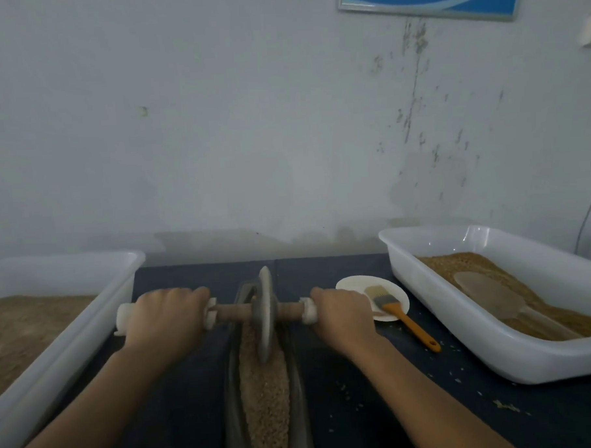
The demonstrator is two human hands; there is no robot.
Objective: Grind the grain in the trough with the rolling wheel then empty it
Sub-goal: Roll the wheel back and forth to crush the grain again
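Long dark metal trough [233, 379] lying mid-worktop, filled with tan crushed grain [266, 404]. Standing in it near the far end — grey metal rolling wheel [265, 313] on wooden axle. Left hand [164, 317] and right hand [345, 314] each with grip clamped round a white axle end.

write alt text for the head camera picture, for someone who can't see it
Two hands, left hand and right hand, grip the axle of a rolling wheel standing in a long trough of grain. White tubs of grain sit on both sides; a brush rests on a small plate.
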